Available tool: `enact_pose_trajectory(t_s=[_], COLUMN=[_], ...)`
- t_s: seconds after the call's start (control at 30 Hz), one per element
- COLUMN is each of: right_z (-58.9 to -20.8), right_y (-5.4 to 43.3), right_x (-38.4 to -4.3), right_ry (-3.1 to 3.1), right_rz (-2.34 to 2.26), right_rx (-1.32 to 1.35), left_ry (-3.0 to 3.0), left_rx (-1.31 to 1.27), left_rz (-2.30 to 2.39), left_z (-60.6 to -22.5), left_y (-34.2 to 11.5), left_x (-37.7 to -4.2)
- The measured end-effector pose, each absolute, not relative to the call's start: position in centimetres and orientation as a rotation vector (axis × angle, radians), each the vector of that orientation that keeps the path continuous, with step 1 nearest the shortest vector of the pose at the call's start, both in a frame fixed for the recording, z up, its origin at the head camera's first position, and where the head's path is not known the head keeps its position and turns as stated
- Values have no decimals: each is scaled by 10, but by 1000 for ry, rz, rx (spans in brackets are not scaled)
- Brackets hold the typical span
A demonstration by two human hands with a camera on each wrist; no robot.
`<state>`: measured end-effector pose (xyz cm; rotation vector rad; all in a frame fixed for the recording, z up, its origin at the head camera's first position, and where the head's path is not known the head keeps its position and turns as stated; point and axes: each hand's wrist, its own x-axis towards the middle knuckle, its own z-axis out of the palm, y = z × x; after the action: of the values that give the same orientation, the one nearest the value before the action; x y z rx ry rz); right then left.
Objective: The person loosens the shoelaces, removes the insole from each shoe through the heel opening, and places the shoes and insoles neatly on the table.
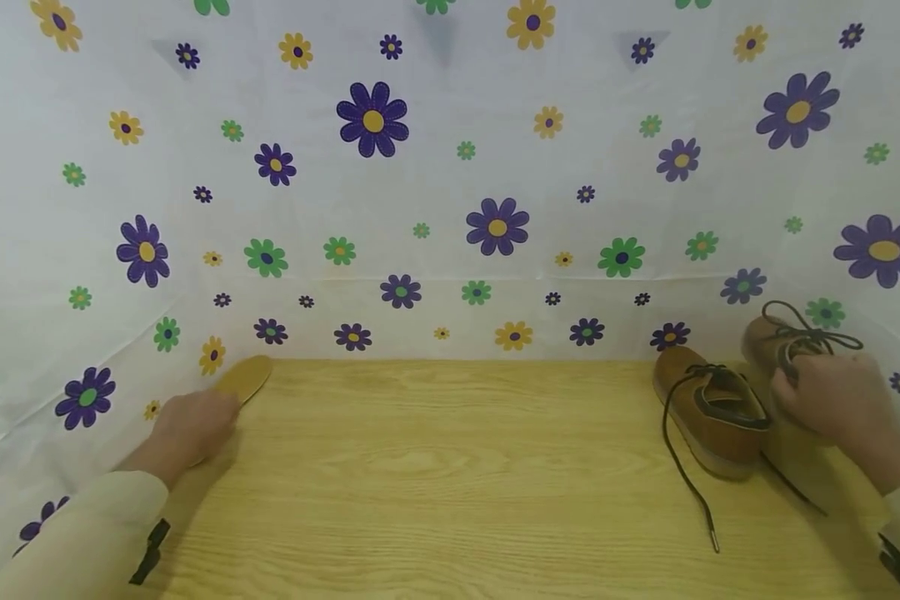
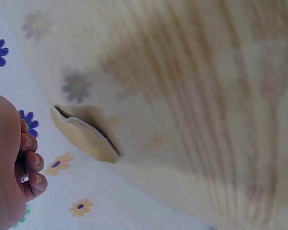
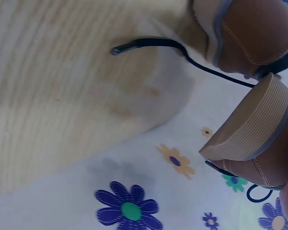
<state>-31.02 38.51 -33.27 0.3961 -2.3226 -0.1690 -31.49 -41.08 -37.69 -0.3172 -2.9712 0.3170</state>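
Observation:
At the left end of the table, my left hand [image 1: 195,421] is over a tan insole [image 1: 246,379], hiding its middle in the head view. In the left wrist view, fingers [image 2: 36,179] hang loosely curled, with a gap between them and the insole [image 2: 86,139]. Far right, my right hand [image 1: 836,396] grips a brown lace-up shoe [image 1: 761,342] near its collar. The right wrist view shows this shoe [image 3: 278,155] tilted, part of its sole visible. Beside it, a second brown shoe [image 1: 720,429] rests on the table, laces untied.
The wood-grain table [image 1: 450,467] spans between my hands. White cloth [image 1: 435,183] printed with flowers stands behind it and along both sides. One loose lace [image 1: 678,475] from the resting shoe trails toward the table's front.

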Motion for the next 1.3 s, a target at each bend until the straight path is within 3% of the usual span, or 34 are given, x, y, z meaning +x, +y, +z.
enact_pose_trajectory(t_s=[0.37, 0.7, 1.3], right_z=[-314, -297, -306], right_y=[365, 338, 288], right_x=[-313, -306, -303], right_ry=[-2129, -2318, -2125], right_rz=[-174, -130, -99], right_rx=[502, 413, 680], left_ry=[-2834, -2832, -2746], left_rx=[-354, -394, -525], left_rz=[220, 216, 225], left_z=[-372, -360, -351], left_y=[-396, -371, -336], left_x=[-321, -321, -324])
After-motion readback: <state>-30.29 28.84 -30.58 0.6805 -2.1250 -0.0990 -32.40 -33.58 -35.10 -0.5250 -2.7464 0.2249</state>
